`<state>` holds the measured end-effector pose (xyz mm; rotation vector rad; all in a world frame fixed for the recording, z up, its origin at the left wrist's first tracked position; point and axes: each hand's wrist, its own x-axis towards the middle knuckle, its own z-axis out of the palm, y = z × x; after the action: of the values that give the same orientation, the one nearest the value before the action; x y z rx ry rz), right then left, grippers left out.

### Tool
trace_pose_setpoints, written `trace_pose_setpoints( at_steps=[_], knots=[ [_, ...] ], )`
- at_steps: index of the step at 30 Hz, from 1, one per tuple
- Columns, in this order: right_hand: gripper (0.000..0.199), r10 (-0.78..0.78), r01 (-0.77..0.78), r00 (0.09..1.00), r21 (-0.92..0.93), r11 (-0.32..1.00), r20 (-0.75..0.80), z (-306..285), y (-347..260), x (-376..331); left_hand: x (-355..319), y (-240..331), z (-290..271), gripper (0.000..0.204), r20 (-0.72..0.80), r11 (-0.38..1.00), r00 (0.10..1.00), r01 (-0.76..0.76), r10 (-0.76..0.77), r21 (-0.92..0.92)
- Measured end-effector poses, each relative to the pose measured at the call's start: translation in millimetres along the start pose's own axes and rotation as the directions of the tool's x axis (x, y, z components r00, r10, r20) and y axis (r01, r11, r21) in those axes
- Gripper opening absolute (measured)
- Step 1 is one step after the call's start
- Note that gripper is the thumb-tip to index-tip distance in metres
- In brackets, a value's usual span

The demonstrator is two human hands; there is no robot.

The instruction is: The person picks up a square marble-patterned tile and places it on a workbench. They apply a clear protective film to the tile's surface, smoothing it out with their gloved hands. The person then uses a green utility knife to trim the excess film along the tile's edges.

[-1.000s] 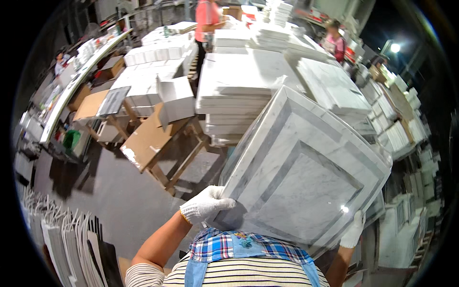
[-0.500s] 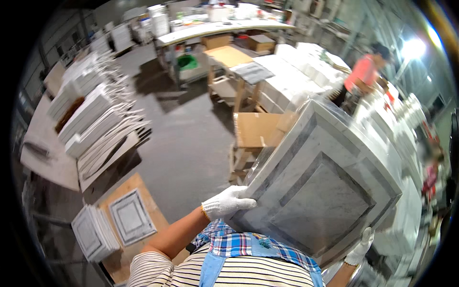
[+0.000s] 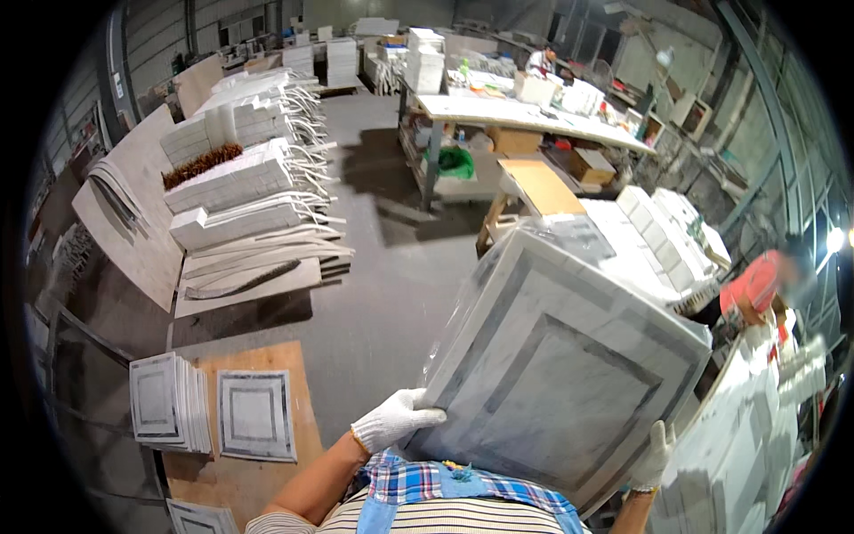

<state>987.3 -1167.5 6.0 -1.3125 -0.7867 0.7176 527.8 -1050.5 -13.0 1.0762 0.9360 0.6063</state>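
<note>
A large white marble tile (image 3: 569, 374) with grey inlaid square bands is held tilted in front of my body. Clear plastic film (image 3: 454, 311) clings around its far and left edges. My left hand (image 3: 398, 420), in a white knitted glove, grips the tile's left corner. At its near right edge is my right hand (image 3: 652, 458), also gloved, with fingers up against the tile. To the left, a similar tile (image 3: 256, 415) lies flat on a plywood board (image 3: 313, 392), beside a leaning stack of such tiles (image 3: 169, 400). Part of another tile (image 3: 200, 516) shows at the lower edge.
White slabs and strips (image 3: 240, 191) are piled on boards at the left. A long worktable (image 3: 534, 120) stands at the back. White blocks (image 3: 658, 231) fill the right, where a person in a coral top (image 3: 752, 285) bends over. Grey floor (image 3: 356, 303) runs between.
My view has swung left, so the racks and worktable appear further right. Both hands keep hold of the tile and turn along with me.
</note>
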Motion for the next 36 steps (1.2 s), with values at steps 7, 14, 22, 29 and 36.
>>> trace_pose_setpoints(
  at_steps=[7,14,22,29,36],
  knots=[
    [0.047,0.050,-0.044,0.991,-0.047,0.998,0.122,147,10,103,74,27,-116,0.066,-0.145,0.994,0.988,0.070,-0.058,0.079],
    [0.047,0.059,-0.050,0.991,-0.073,0.996,0.117,228,37,209,155,107,-169,0.047,-0.172,0.995,0.981,0.098,-0.093,0.019],
    [0.034,0.054,-0.064,0.982,0.045,0.997,0.183,311,85,400,318,160,-228,0.042,-0.219,0.994,0.975,0.054,-0.033,0.094],
    [0.034,0.103,-0.108,0.972,0.013,0.994,0.210,362,111,560,445,210,-264,0.036,-0.284,0.990,0.953,0.129,-0.109,0.053],
    [0.025,0.155,-0.164,0.978,0.052,0.985,0.140,417,136,670,578,244,-319,0.038,-0.202,0.996,0.977,0.080,-0.071,0.035]
  ],
)
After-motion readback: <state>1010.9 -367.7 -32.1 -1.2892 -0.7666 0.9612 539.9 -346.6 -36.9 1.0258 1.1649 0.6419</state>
